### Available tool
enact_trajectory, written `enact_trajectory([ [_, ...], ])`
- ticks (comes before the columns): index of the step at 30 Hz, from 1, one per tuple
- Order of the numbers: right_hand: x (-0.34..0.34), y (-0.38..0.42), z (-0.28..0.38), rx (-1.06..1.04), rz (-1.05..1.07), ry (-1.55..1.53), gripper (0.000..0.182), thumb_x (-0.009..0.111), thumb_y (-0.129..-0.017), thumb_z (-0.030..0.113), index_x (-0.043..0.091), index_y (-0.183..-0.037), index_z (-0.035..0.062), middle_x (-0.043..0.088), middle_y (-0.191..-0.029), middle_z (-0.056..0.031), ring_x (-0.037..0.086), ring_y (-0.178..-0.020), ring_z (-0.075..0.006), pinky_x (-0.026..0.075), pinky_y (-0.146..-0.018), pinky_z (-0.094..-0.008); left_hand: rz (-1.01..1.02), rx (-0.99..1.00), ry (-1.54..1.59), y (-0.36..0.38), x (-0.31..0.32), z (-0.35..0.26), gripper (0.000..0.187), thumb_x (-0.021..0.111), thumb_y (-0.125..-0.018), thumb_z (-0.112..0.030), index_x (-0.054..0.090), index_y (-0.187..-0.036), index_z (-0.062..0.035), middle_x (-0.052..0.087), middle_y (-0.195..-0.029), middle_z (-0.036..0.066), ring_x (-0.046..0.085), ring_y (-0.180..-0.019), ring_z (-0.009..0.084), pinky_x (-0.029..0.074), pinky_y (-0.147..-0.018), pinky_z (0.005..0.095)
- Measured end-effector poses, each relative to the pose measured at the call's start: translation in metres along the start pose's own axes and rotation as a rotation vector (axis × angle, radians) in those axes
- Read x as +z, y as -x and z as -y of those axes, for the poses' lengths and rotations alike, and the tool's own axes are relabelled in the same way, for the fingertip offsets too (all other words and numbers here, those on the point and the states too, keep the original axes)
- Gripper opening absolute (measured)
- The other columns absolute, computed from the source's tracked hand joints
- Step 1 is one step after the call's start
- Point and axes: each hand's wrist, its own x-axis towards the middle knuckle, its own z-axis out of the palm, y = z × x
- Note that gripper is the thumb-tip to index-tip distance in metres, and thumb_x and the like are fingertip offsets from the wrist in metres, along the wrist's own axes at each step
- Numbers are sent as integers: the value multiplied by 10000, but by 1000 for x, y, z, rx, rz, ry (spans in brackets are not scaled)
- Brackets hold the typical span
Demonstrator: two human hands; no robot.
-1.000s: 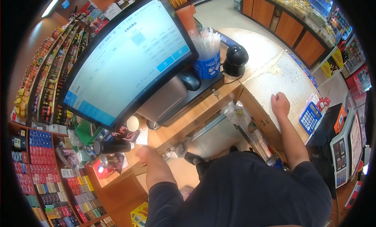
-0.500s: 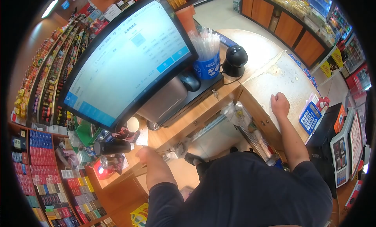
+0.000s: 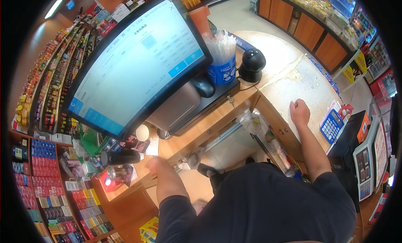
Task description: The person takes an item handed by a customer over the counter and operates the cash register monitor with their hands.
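My right hand (image 3: 300, 112) rests on the worn white counter (image 3: 289, 86) with its fingers curled into a fist, and I see nothing in it. A blue calculator (image 3: 331, 126) lies a short way to its right. My left hand (image 3: 153, 165) is at the edge of the wooden desk (image 3: 172, 149), its fingers hidden from me. Close to it are a white paper slip (image 3: 152, 147), a paper cup (image 3: 142, 133) and a dark bottle (image 3: 120, 157) on its side. Above the desk stands a large lit monitor (image 3: 138, 67).
A blue tub of straws (image 3: 222, 71), a mouse (image 3: 204, 88) and a black dome-shaped scanner (image 3: 252, 65) stand behind the desk edge. At the right is a weighing scale (image 3: 364, 165). Cigarette shelves (image 3: 46, 171) fill the lower left. An open drawer (image 3: 274, 153) lies below the counter.
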Motion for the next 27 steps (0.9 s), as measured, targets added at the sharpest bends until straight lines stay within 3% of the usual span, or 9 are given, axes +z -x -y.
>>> enact_trajectory([
  [1,0,0,0,1,-1,0,310,702,-936,327,588,-812,66,640,-844,-171,639,-806,-417,483,-722,-541,-12,50,-74,-29,21,6,468,400,-1097,-287,481,-1386,72,618,-1332,283,679,-1190,422,606,-953,525],
  [4,1,0,-1,-10,-11,-3,313,702,-936,328,584,-808,68,639,-841,-169,638,-802,-417,482,-721,-542,-6,40,-54,-4,4,2,472,395,-1100,-288,481,-1387,76,619,-1329,281,680,-1190,418,609,-947,525],
  [9,0,0,0,5,4,9,312,698,-940,329,583,-807,71,637,-842,-168,639,-807,-412,482,-721,-540,-53,-89,204,12,-6,-2,596,513,-1015,-487,579,-1319,22,658,-1349,268,638,-1251,450,490,-1089,559],
  [11,-1,-1,1,10,9,10,314,697,-941,331,583,-808,70,638,-844,-168,639,-810,-411,482,-722,-538,-63,-185,356,61,-42,-12,596,512,-1013,-486,583,-1313,24,663,-1341,266,643,-1244,447,495,-1083,556],
  [14,-1,0,1,13,11,11,318,695,-943,334,583,-808,69,638,-848,-168,639,-814,-412,483,-725,-538,-91,-194,355,70,-48,-13,601,510,-1010,-487,588,-1307,30,668,-1335,265,648,-1236,446,500,-1078,552],
  [21,-1,0,1,8,8,3,317,694,-944,335,586,-812,68,638,-851,-168,639,-818,-415,485,-730,-539,-59,-98,196,21,-13,-5,609,525,-1003,-485,588,-1318,32,662,-1346,269,644,-1244,448,497,-1084,551],
  [27,-1,0,1,-5,-6,-7,313,694,-943,331,588,-810,68,638,-846,-166,637,-811,-414,485,-725,-536,9,-103,236,87,-63,-12,633,344,-1103,-451,448,-1372,113,667,-1297,311,673,-1199,446,560,-1003,549],
])
